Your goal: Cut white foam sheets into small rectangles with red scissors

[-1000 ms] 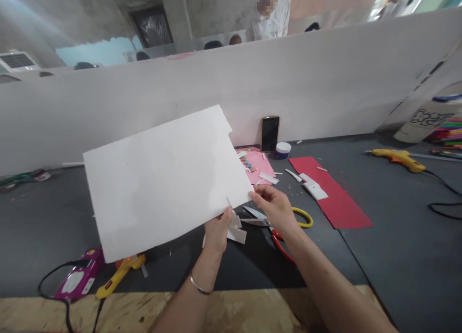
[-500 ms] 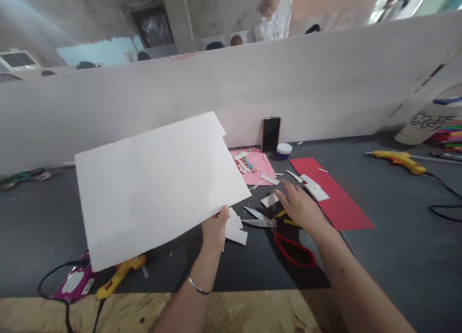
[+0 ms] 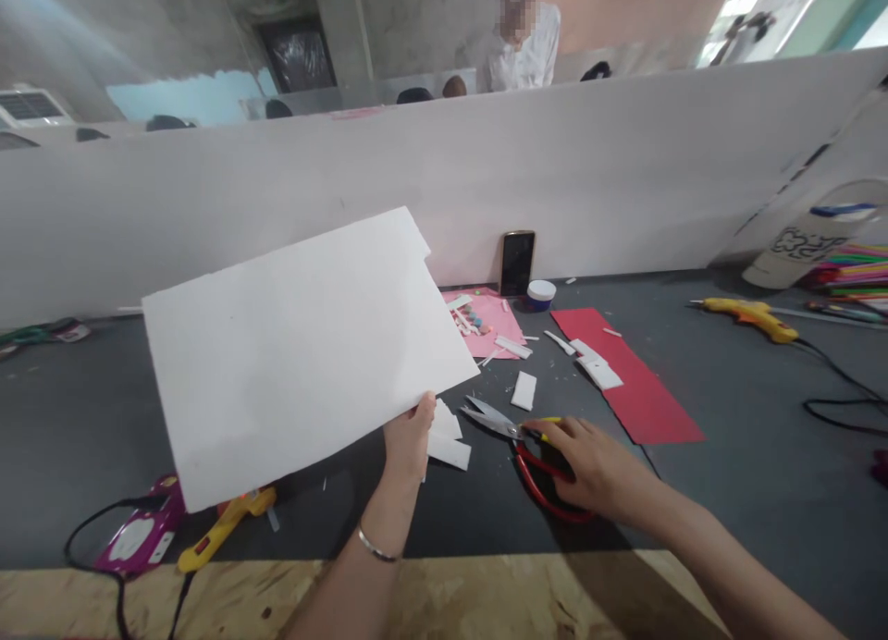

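Observation:
My left hand (image 3: 409, 432) is closed on the lower edge of a large white foam board (image 3: 305, 353), thumb on its front face. The board is tilted up above the table, with a notch at its top right corner. My right hand (image 3: 586, 464) is curled over the red-handled scissors (image 3: 492, 420), which lie on the table with blades slightly parted. Beneath its fingers, a yellow and black tool (image 3: 548, 427) is mostly hidden. White board offcuts (image 3: 448, 450) lie beside my left hand, and a small white piece (image 3: 524, 390) is just beyond the scissors.
Red sheet (image 3: 645, 400) with white scraps lies right; pink sheet (image 3: 503, 321) with small bits lies behind. A phone (image 3: 517, 263) leans on the partition beside a small jar (image 3: 541, 295). Yellow glue guns (image 3: 753, 316) lie right and front left, beside a purple device (image 3: 142, 534).
My right hand has come down and nearer, from above the small white piece onto the scissors. The scissor blades are closer together, and that piece has turned. My left hand still holds the board.

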Tool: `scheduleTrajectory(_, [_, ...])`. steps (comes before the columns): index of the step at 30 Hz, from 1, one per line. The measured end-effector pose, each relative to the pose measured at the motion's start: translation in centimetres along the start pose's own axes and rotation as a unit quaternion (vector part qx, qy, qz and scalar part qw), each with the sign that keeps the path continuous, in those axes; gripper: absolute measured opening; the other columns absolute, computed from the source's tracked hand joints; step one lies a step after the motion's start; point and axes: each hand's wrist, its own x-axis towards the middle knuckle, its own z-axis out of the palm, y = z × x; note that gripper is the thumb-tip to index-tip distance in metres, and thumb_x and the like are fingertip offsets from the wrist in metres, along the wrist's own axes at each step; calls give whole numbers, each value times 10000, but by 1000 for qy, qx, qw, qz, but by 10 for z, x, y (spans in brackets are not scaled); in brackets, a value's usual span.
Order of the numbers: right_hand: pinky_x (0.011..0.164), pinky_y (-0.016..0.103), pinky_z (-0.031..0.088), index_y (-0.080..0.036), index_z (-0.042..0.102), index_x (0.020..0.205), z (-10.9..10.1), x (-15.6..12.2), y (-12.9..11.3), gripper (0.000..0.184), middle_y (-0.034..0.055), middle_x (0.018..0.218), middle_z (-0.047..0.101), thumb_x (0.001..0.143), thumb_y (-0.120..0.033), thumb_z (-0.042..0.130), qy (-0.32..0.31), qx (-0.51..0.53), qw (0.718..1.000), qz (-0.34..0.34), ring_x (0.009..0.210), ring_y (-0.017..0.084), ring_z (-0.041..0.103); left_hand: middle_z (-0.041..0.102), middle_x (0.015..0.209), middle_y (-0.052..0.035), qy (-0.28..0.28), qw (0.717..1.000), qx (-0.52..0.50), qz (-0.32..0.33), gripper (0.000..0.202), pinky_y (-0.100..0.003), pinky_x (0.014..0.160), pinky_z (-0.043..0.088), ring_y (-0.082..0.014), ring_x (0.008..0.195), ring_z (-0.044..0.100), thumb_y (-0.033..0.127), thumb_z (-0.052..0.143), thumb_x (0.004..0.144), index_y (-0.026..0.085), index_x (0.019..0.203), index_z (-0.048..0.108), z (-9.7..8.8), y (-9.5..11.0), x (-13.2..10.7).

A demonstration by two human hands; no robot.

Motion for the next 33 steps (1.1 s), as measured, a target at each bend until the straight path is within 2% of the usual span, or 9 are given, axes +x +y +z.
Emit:
scheduleTrajectory(3, [802,399,499,-256,618,1261,-4,-4,3,618,114,950,686,670,-90,544,-11,13,999,30,883,292,659,506,518,41,-4,1000,-16,-4,309,-205,465,341,-80,504,437,295,820,539,163,557,541,1,1,-1])
scheduleTrajectory(5, [717,357,503,-289,626,1208,-8,-13,7,476,78,859,688,758,-166,535,-17,93,994,60,780,257,659,495,509,40,-5,1000,-24,-16,328,-203,460,325,-75,502,434,285,815,535,164,523,511,2,4,-4])
scheduleTrajectory(9, [570,282,471,-291,540,1237,-25,-31,-4,363,0,705,597,882,-346,495,-36,340,936,80,601,183,559,513,513,29,-11,998,-47,-38,310,-208,479,347,-74,511,453,280,819,513,150,516,537,5,12,-10])
scheduleTrajectory(12, [615,265,476,-271,492,1230,-37,-36,-30,383,-6,789,567,869,-383,558,-59,429,899,67,657,165,538,541,530,18,-18,996,-64,-52,289,-208,490,366,-78,523,474,280,826,494,138,540,578,7,16,-13])
scheduleTrajectory(15, [675,271,468,-239,476,1104,-41,-33,-60,329,-10,825,525,855,-429,576,-94,417,901,75,721,165,522,553,525,12,-11,996,-57,-65,285,-211,509,391,-82,532,489,292,826,486,132,527,594,9,16,-15])
scheduleTrajectory(20, [664,264,418,-227,425,1077,-34,-16,-91,301,-44,752,451,898,-461,487,-72,405,905,109,680,150,461,554,509,17,-1,996,-50,-74,299,-212,522,407,-82,527,498,327,831,475,132,507,607,11,16,-17])
scheduleTrajectory(23, [635,254,396,-232,425,1098,-28,-5,-101,332,-58,709,438,864,-442,530,-41,392,912,115,642,147,443,573,517,13,-11,996,-54,-73,311,-217,529,420,-86,522,514,354,841,479,129,539,635,11,16,-18])
scheduleTrajectory(28, [576,234,387,-248,469,1063,-24,3,-113,317,-67,652,423,825,-428,574,2,409,904,125,573,136,419,604,545,2,-7,996,-54,-75,342,-222,540,440,-91,527,534,380,861,464,123,573,663,11,14,-20])
scheduleTrajectory(33, [513,235,377,-258,535,986,-24,6,-117,286,-67,586,412,827,-494,568,34,411,901,131,513,138,415,615,568,3,-29,995,-58,-80,360,-214,542,433,-86,540,534,394,876,480,124,623,685,8,13,-19])
